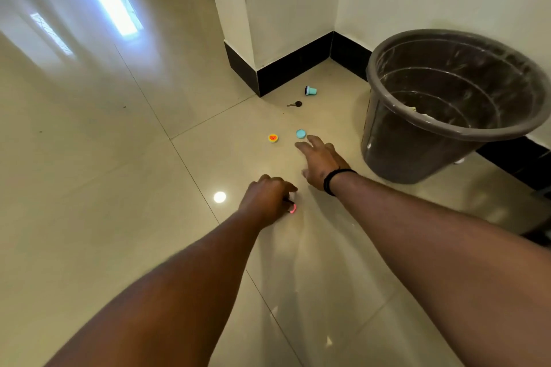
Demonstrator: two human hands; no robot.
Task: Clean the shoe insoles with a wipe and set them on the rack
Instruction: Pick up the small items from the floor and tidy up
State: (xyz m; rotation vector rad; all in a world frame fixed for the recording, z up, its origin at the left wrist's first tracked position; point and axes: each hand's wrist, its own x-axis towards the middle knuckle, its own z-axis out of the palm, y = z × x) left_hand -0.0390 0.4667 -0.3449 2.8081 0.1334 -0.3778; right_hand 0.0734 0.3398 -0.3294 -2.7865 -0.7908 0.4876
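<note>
Pink little object [292,207] pinched in the left hand [265,202], fingers curled tight; right hand [320,162] reaches far, fingers spread, just short of the blue cap [300,134].

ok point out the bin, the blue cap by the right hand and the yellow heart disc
bin [396,155], head view, on its outer wall
blue cap [300,134], head view, middle of its top
yellow heart disc [272,138], head view, on the heart

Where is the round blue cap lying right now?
In the head view, the blue cap lies on the floor, just beyond the right hand, left of the grey bucket.
</note>
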